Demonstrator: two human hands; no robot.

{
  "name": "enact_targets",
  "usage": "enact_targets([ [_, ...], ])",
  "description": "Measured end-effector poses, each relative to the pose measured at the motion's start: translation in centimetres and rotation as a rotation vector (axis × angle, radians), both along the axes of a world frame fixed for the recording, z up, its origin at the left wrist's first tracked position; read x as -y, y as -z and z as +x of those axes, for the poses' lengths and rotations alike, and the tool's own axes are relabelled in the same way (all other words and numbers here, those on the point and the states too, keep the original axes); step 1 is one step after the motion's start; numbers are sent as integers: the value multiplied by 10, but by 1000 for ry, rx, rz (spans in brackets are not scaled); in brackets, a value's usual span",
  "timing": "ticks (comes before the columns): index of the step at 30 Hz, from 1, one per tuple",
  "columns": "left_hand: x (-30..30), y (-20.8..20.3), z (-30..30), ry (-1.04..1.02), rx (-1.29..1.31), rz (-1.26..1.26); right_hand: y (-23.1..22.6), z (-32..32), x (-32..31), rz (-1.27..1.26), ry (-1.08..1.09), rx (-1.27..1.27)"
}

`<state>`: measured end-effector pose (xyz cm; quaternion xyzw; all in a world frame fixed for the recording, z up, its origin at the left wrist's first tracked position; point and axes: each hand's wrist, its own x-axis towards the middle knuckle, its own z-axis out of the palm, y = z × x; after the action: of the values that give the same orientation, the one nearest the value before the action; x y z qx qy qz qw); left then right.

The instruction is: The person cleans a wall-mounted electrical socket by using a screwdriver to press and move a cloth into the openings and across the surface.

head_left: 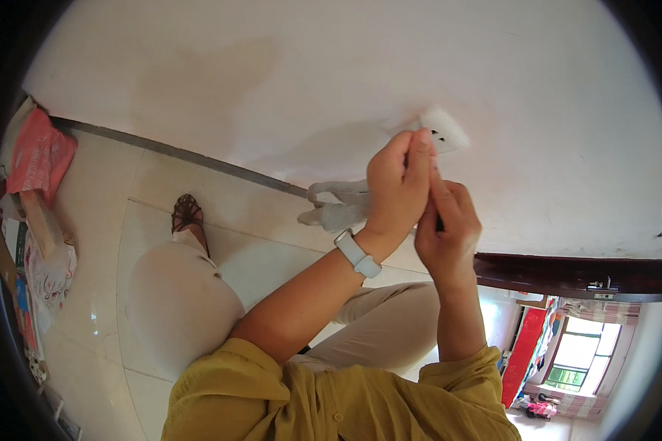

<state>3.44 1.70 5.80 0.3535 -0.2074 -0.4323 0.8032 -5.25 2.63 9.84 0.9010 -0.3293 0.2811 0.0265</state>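
Observation:
A white wall socket (444, 131) with dark slots sits on the pale wall, just beyond my fingertips. My left hand (398, 180), with a watch (358, 253) on its wrist, is closed, its thumb lying up against the socket's lower edge. Close beside it, my right hand (452, 224) is also closed, its fingertips meeting the left hand below the socket. Whatever the fingers grip is hidden between them. Soft grey fabric (340, 206) with finger-like ends, resembling a work glove, shows behind my left hand; whether the hand holds it cannot be seen.
A dark skirting strip (176, 152) runs along the wall's foot above pale floor tiles (95, 250). At far left lie a pink bag (43, 158) and assorted packages. On the right, a dark door (573, 275) stands beside a room with a window (582, 353).

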Motion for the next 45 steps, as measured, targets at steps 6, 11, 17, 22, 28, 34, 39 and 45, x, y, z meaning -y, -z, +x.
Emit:
enact_targets([
  [6,6,7,-5,-52,-27,0,3,-3,1,69,26,-42],
  [11,3,6,0,-15,58,-29,3,0,1,40,-2,17],
  [17,4,13,0,-46,29,32,5,5,-2,97,27,4],
  [22,0,-1,7,9,81,91,-5,12,-12,139,95,36],
  [28,-2,2,15,101,11,119,-7,24,-22,189,132,1],
  [34,-4,3,18,167,14,112,-11,33,-35,116,224,-44],
  [39,-4,13,26,277,-142,200,1,30,-28,245,211,-147],
  [45,-8,-1,23,232,29,62,-12,25,-34,200,205,-126],
])
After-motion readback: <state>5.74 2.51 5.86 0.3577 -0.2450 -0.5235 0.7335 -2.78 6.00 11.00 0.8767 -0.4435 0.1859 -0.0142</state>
